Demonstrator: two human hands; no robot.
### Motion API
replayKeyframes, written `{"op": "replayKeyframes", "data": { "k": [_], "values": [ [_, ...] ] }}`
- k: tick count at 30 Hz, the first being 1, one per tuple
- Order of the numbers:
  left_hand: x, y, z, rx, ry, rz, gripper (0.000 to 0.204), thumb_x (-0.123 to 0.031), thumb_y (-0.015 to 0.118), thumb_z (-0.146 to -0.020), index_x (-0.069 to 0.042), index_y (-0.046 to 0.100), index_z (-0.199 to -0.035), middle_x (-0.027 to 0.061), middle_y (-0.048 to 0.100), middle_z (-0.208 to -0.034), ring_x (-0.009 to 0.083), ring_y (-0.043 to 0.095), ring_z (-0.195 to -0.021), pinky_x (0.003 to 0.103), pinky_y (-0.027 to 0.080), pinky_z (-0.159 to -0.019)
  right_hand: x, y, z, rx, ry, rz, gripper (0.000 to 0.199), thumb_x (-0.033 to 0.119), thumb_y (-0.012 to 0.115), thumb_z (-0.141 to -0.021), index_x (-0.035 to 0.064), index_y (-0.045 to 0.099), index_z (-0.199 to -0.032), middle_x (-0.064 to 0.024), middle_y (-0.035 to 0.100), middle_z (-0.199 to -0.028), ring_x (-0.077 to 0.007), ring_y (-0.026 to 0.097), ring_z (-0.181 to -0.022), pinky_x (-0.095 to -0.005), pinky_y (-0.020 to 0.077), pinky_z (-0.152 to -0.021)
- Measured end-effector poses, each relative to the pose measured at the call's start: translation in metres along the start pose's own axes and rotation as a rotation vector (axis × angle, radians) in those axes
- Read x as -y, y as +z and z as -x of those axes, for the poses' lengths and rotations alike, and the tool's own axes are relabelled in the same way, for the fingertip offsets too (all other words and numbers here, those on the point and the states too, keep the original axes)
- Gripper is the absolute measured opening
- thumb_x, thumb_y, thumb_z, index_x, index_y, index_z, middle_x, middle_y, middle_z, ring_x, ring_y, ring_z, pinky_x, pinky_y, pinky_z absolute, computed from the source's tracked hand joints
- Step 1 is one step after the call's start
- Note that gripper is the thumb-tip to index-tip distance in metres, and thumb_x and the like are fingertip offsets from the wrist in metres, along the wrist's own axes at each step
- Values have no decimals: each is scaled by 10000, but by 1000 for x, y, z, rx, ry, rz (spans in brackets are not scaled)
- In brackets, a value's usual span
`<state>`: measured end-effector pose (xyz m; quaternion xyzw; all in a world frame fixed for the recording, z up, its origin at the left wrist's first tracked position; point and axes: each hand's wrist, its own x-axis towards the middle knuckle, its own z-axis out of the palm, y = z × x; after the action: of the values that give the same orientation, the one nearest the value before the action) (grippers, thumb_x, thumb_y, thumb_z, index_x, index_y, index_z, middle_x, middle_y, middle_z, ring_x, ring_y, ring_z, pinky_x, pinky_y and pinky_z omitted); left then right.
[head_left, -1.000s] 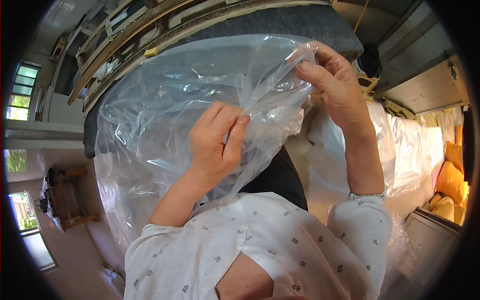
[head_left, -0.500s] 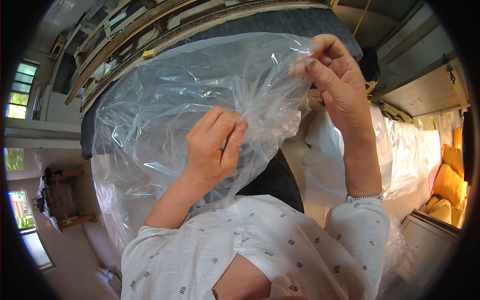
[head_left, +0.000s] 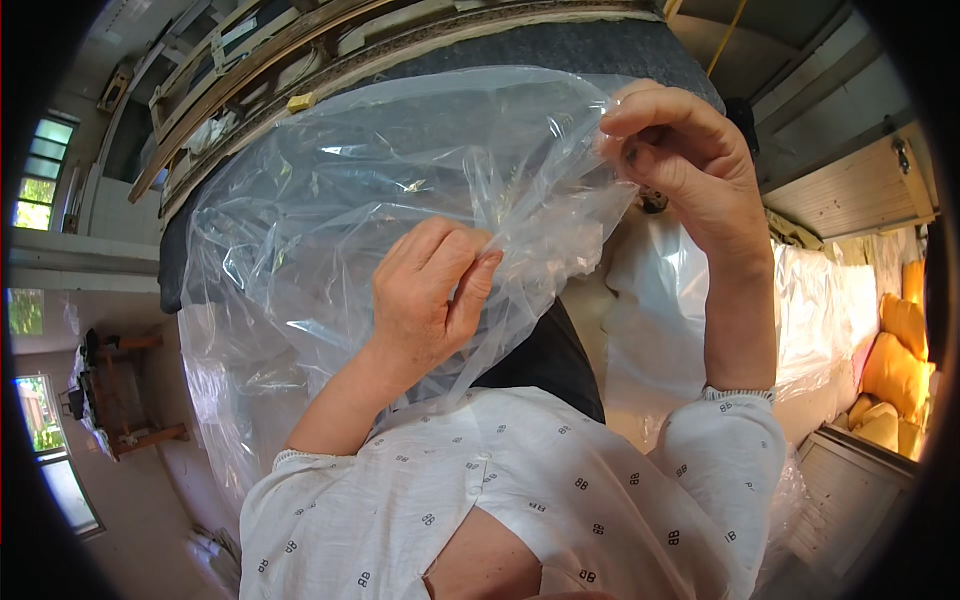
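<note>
A large sheet of clear plastic film (head_left: pixel 330 210), perhaps a bag, spreads in creases over a dark cloth-covered surface (head_left: pixel 600 50) and down across my lap. My left hand (head_left: pixel 430 290) is closed on a gathered bunch of the film near the middle. Up and to the right, my right hand (head_left: pixel 690 150) has its thumb and fingers curled around the film's upper right corner. Folds fan out between the two hands. The fingertips of the right hand are partly hidden behind its own knuckles and the film.
Wooden and metal rails (head_left: pixel 300 60) run along the far side, with a small yellow block (head_left: pixel 301 102) on them. At the right lie more plastic-wrapped pale material (head_left: pixel 810 300) and yellow bundles (head_left: pixel 895 365). A wooden rack (head_left: pixel 125 390) stands at the left.
My right hand has shifted a little right and down, its fingers turning inward with the film's corner. My left hand keeps its hold almost in place.
</note>
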<state>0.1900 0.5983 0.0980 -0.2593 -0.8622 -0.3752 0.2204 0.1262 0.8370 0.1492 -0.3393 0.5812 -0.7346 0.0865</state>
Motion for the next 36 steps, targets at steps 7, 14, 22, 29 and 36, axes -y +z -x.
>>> {"op": "replayKeyframes", "data": {
  "k": [7, 14, 22, 29, 36],
  "values": [
    [5, 0, 1, -26, 47, -27, 80, -75, 638, -725, -56, 570, -764, 46, 526, -701, 210, 502, -584, 296, 395, -526, 8, 4, -7, -51, 25, 81, 340, -11, 532, -767, 41, 567, -1101, -52, 571, -1027, -101, 540, -891, -203, 424, -743],
    [3, 2, 1, -32, 28, -38, 139, -73, 680, -683, -68, 575, -775, 43, 538, -723, 206, 519, -602, 298, 399, -528, 6, 6, -14, -22, 17, 100, 366, 79, 533, -787, 42, 530, -1151, -68, 542, -1160, -103, 522, -966, -255, 419, -866],
    [3, 0, -1, -1, 54, -41, 139, -44, 681, -685, -48, 590, -789, 57, 552, -739, 201, 534, -618, 279, 411, -535, 2, 10, -20, -24, -55, 161, 226, 38, 508, -824, 14, 597, -1031, -41, 541, -948, -93, 486, -804, -233, 406, -745],
    [5, -1, 0, -16, 37, -18, 152, -49, 675, -679, -55, 577, -795, 57, 544, -755, 210, 524, -615, 297, 409, -539, 14, 14, -30, -37, -263, 916, 232, -87, 554, -756, 1, 623, -959, -33, 511, -858, -112, 490, -748, -201, 394, -672],
    [0, -11, -10, -114, 32, 153, 142, 32, 597, -672, -25, 561, -797, 66, 526, -747, 178, 503, -604, 252, 414, -557, 11, 8, -34, -152, -288, 1313, 124, -56, 581, -752, 6, 598, -859, -53, 528, -900, -127, 524, -817, -224, 407, -715]
  ]
}}
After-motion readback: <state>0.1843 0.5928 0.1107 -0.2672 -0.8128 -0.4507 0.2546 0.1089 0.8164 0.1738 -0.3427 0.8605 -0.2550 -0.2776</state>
